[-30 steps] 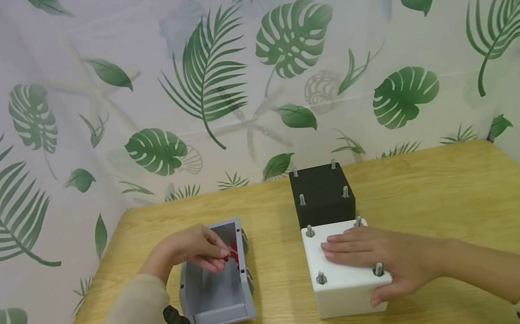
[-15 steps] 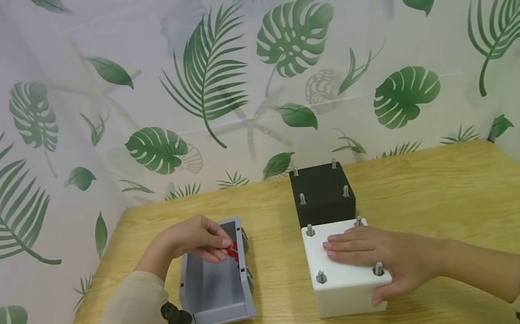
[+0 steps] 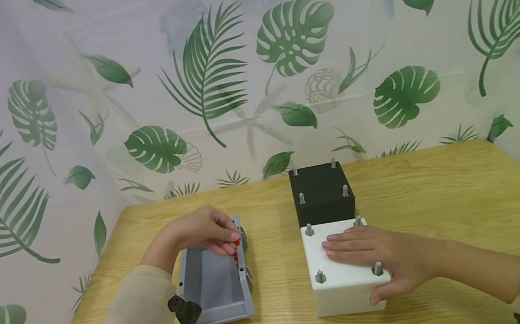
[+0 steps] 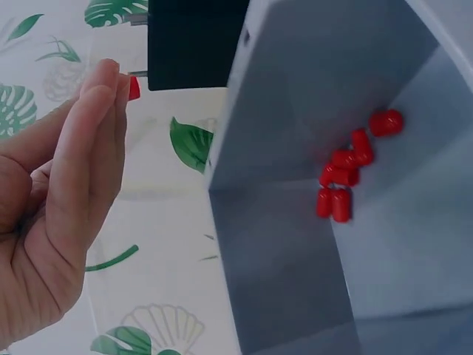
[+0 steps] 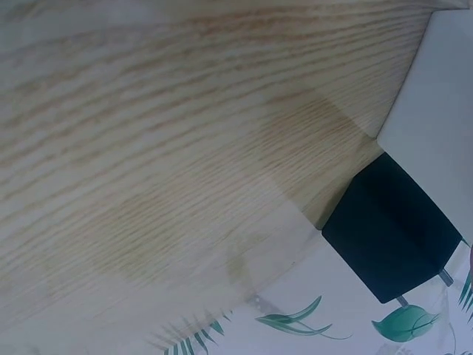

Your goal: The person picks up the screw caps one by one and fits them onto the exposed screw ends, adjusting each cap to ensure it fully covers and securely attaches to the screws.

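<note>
My left hand (image 3: 202, 232) is over the far end of a grey plastic bin (image 3: 219, 314). Between thumb and fingertips it pinches a small red cap (image 4: 134, 88), mostly hidden by the fingers in the left wrist view. Several more red caps (image 4: 342, 176), short and round-ended, lie loose inside the bin along one wall. My right hand (image 3: 380, 256) rests with extended fingers on top of a white block (image 3: 348, 300), its thumb down by the front corner. Metal bolts (image 3: 320, 276) stick up from the block's corners.
Behind the white block stands a black block (image 3: 325, 211) with similar upright bolts. Both are on a wood-grain table (image 3: 276, 271). A leaf-patterned cloth (image 3: 237, 76) hangs along the back and sides.
My left hand has moved up and slightly right, from inside the bin towards its far right rim, with the red cap in its fingertips. The right hand stays on the white block.
</note>
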`<action>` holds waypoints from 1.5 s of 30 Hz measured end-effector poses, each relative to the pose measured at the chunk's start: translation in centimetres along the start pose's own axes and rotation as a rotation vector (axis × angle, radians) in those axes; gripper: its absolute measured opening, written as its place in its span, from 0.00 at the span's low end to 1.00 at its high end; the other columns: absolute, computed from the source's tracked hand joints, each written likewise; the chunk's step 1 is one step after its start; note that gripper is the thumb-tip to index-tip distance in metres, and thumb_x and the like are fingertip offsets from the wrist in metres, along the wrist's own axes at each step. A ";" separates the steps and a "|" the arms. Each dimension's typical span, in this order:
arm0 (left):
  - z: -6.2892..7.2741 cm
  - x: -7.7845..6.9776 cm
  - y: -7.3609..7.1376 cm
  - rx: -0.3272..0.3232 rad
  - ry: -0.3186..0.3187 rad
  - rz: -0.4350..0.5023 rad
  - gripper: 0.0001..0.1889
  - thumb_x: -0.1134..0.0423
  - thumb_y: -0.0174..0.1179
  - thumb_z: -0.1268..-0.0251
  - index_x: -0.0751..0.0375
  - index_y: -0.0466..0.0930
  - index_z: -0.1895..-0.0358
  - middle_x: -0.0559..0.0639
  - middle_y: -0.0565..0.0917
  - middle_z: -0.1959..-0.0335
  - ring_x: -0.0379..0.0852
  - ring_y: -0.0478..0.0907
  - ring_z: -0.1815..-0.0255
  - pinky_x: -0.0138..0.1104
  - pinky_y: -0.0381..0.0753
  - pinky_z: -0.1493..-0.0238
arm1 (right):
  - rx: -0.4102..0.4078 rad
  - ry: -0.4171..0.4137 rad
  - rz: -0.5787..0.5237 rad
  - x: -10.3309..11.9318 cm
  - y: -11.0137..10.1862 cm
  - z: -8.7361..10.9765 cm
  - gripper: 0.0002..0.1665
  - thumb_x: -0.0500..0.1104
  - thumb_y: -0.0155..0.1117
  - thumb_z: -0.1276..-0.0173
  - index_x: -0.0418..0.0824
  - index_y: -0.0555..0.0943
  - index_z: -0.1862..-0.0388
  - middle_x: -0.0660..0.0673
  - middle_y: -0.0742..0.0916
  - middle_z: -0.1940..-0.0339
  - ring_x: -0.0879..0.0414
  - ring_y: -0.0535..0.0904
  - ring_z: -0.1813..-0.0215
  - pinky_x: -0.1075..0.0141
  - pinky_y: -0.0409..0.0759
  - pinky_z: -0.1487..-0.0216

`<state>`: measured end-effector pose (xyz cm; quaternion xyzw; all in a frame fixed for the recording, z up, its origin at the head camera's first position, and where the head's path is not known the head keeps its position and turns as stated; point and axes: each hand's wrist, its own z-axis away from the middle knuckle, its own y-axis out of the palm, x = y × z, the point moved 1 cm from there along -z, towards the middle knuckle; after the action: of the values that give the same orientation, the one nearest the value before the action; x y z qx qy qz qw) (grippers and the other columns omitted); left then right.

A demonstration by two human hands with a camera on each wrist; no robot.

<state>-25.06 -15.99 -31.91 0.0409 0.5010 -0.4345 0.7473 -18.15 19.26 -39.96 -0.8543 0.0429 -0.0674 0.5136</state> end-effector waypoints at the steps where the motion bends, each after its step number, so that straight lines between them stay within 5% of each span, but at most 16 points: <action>1: -0.1 -0.3 0.1 0.006 0.007 -0.003 0.08 0.71 0.58 0.36 0.73 0.80 0.59 0.50 0.84 0.76 0.40 0.82 0.75 0.34 0.85 0.66 | 0.000 -0.001 0.001 0.0 0.0 0.0 0.47 0.64 0.63 0.40 0.35 0.67 0.32 0.40 0.71 0.31 0.49 0.66 0.31 0.69 0.51 0.26; 24: -0.9 -4.7 0.4 0.057 0.047 -0.078 0.08 0.68 0.59 0.36 0.71 0.81 0.58 0.52 0.85 0.74 0.40 0.83 0.73 0.33 0.85 0.65 | -0.035 -0.027 0.022 -0.2 0.3 0.4 0.47 0.64 0.62 0.40 0.33 0.67 0.33 0.39 0.72 0.32 0.49 0.65 0.30 0.66 0.52 0.26; 36: -1.9 -7.5 0.4 0.087 0.080 -0.210 0.07 0.67 0.60 0.36 0.69 0.83 0.62 0.52 0.84 0.75 0.40 0.83 0.75 0.35 0.85 0.64 | -0.023 -0.026 0.007 -0.2 0.3 0.1 0.48 0.63 0.65 0.41 0.33 0.67 0.33 0.40 0.72 0.32 0.49 0.66 0.30 0.66 0.53 0.26; 45: -2.9 -8.4 1.3 0.118 0.108 -0.151 0.07 0.68 0.59 0.35 0.69 0.83 0.60 0.54 0.85 0.73 0.42 0.84 0.73 0.37 0.85 0.61 | -0.021 -0.012 0.003 -0.2 0.3 -0.1 0.48 0.62 0.67 0.43 0.34 0.67 0.33 0.40 0.72 0.31 0.50 0.66 0.30 0.68 0.52 0.26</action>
<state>-27.24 -8.67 -27.21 0.0702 0.5156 -0.5157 0.6807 -18.41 19.06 -40.20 -0.8598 0.0419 -0.0612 0.5051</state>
